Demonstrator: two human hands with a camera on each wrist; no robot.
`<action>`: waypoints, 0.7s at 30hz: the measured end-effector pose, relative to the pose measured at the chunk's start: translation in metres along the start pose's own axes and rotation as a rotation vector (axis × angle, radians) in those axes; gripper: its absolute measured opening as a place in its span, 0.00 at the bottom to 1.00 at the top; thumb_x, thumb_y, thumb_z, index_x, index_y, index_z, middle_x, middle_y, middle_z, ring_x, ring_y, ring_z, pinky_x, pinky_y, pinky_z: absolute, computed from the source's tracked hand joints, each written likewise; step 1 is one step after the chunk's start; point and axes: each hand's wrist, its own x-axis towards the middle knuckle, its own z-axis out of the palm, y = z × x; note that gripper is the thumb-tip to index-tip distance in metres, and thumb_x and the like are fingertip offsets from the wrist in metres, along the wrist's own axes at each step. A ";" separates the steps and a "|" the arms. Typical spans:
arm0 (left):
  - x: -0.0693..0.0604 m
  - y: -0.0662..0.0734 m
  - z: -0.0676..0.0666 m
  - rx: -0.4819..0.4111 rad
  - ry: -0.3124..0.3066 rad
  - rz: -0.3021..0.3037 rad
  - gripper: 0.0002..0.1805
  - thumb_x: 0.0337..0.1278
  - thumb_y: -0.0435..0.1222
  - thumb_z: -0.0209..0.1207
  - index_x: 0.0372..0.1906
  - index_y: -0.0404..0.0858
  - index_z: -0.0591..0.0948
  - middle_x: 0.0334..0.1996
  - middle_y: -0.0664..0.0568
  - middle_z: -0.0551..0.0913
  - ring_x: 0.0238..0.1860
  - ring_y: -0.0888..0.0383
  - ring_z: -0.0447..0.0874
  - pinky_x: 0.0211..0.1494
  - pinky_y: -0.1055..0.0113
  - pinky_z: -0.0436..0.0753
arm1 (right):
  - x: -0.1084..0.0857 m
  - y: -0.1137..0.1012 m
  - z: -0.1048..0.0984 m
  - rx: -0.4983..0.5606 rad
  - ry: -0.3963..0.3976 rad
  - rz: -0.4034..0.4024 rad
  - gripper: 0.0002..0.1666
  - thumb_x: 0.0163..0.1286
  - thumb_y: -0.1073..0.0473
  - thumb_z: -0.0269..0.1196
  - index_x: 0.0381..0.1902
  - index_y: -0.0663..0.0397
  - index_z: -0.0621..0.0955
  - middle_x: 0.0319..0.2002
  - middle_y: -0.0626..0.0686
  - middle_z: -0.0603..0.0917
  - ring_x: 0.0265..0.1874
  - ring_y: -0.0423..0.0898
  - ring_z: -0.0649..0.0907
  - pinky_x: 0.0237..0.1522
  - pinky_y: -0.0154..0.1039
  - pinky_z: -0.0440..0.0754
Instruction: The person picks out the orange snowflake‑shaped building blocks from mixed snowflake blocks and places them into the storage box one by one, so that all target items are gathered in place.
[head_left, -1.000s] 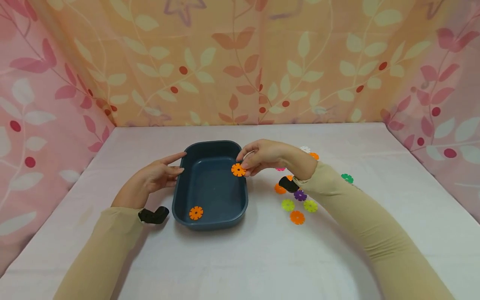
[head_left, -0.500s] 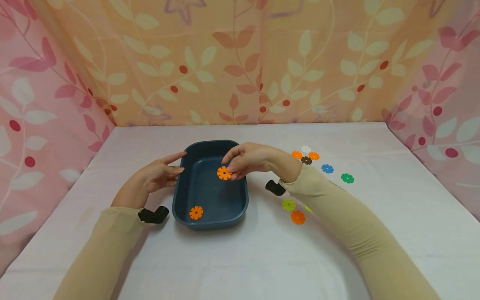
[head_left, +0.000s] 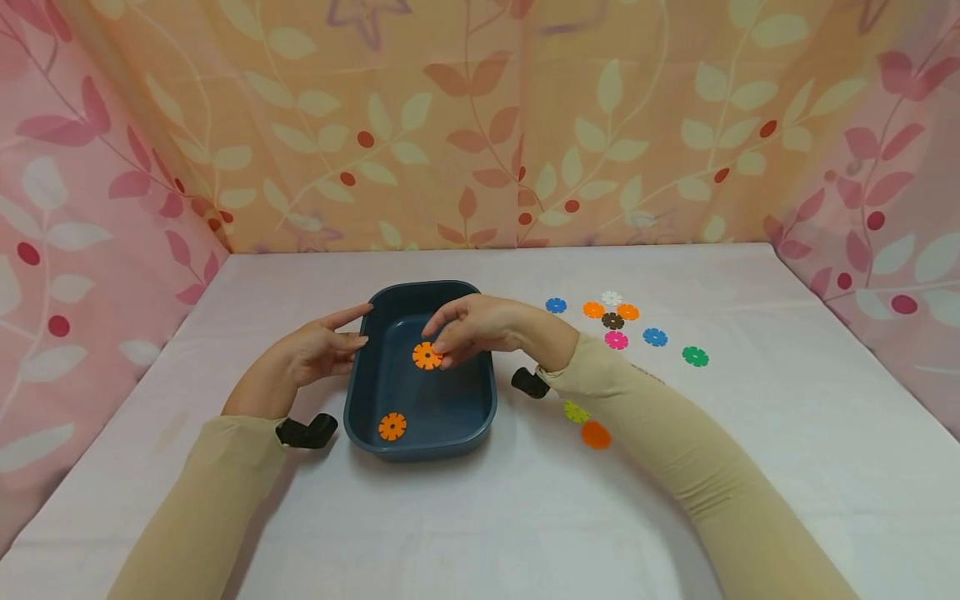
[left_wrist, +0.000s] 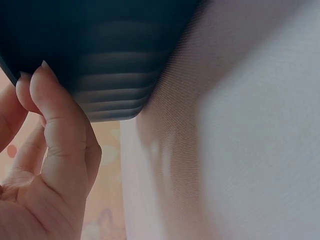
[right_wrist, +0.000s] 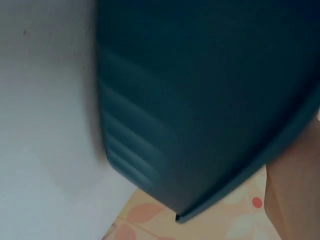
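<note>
My right hand pinches an orange notched disc between thumb and fingertips, above the inside of a dark blue tray. Another orange disc lies on the tray's floor at the near left. At the tray's left side, my left hand touches the rim with its fingers extended; the left wrist view shows the fingertips of this hand against the outer wall of the tray. The right wrist view has the tray's outer wall across it, and the held disc is hidden there.
Several notched discs lie right of the tray, among them a blue one, a white one, a pink one and a green one. My right forearm hides part of this area. Patterned cloth hangs behind the table.
My right hand has moved left with the orange disc, from the tray's right rim to over its middle, uncovering more discs at the right. The left hand has stayed in place.
</note>
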 end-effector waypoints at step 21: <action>0.001 -0.001 -0.001 -0.008 -0.008 0.003 0.40 0.67 0.25 0.52 0.78 0.48 0.51 0.35 0.54 0.80 0.29 0.59 0.80 0.39 0.67 0.82 | 0.031 0.010 0.019 -0.182 0.047 0.080 0.17 0.65 0.67 0.65 0.51 0.60 0.80 0.29 0.55 0.86 0.31 0.47 0.85 0.39 0.43 0.81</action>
